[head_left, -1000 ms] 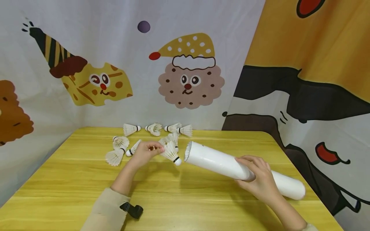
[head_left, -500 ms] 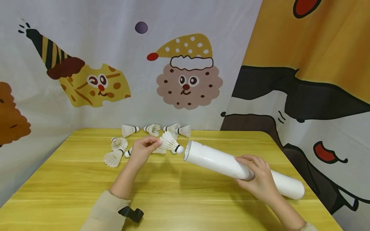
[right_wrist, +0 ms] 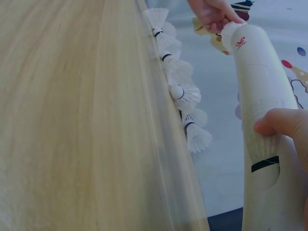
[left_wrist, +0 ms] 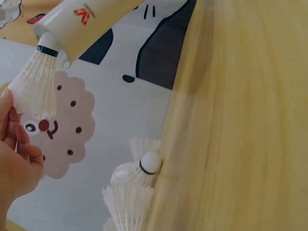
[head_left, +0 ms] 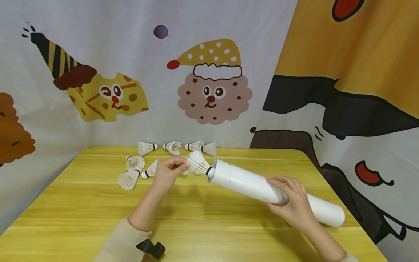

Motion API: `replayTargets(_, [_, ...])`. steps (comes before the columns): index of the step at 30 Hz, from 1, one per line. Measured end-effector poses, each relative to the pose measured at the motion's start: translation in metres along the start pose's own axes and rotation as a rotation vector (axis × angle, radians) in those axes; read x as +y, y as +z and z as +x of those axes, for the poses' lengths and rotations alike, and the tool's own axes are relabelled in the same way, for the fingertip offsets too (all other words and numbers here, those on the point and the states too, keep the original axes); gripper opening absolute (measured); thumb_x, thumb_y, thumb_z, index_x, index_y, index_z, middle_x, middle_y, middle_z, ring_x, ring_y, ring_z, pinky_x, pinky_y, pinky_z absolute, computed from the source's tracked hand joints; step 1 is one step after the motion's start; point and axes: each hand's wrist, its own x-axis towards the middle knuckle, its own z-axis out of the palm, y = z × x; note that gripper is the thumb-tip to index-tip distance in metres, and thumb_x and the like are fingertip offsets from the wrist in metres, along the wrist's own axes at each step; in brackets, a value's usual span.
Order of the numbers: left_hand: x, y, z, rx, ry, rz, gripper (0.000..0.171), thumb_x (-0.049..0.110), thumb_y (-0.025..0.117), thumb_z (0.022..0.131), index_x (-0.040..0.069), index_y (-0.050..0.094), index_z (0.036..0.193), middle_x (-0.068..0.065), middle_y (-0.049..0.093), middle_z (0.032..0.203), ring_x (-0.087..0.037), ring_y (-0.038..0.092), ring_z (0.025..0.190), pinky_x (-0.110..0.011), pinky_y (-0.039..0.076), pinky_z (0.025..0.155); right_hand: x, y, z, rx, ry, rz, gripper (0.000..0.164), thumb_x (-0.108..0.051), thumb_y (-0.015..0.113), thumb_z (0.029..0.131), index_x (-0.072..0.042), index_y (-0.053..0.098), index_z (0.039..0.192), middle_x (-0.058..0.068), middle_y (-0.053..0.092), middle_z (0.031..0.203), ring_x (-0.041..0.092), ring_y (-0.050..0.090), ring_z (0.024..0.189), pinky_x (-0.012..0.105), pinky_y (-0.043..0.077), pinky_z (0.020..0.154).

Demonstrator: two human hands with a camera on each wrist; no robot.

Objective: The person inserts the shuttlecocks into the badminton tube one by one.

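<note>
My left hand pinches a white feather shuttlecock by its skirt edge. The shuttlecock's cork is at the mouth of a long white shuttlecock tube, and its feathers stick out to the left. In the left wrist view the black band of that shuttlecock lies just outside the tube's rim. My right hand grips the tube round its middle, its thumb lying along the side. The right wrist view shows another shuttlecock through the tube's side, partly behind that thumb.
Several shuttlecocks lie on the wooden table: some along its back edge, such as one at the far left, and a pair left of my left hand. A printed cloth hangs behind the table.
My left hand has brought the shuttlecock up and then right, so its cork now meets the tube's mouth. The right hand and tube have hardly moved.
</note>
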Motion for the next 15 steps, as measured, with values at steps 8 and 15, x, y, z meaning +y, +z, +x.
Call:
replayTargets(8, [-0.002,0.014,-0.009,-0.034,-0.017,-0.033,0.001,-0.001,0.072,0.083,-0.001,0.072,0.083,-0.005,0.067,0.088,-0.013,0.058,0.08,-0.022,0.048,0.068,-0.002,0.002,0.0,0.016,-0.017,0.002,0.077,-0.009,0.09,0.05,-0.017,0.066,0.122,0.001,0.06,0.117,0.022,0.049,0.106,0.032,0.026,0.08])
replayTargets(15, [-0.003,0.022,-0.012,-0.041,-0.034,-0.055,0.002,-0.009,0.069,0.083,-0.007,0.069,0.084,0.003,0.065,0.083,-0.013,0.057,0.079,-0.023,0.049,0.067,-0.001,0.001,0.0,0.027,-0.026,0.011,0.057,-0.039,0.078,0.07,-0.017,0.066,0.121,0.002,0.06,0.117,0.023,0.049,0.106,0.033,0.026,0.08])
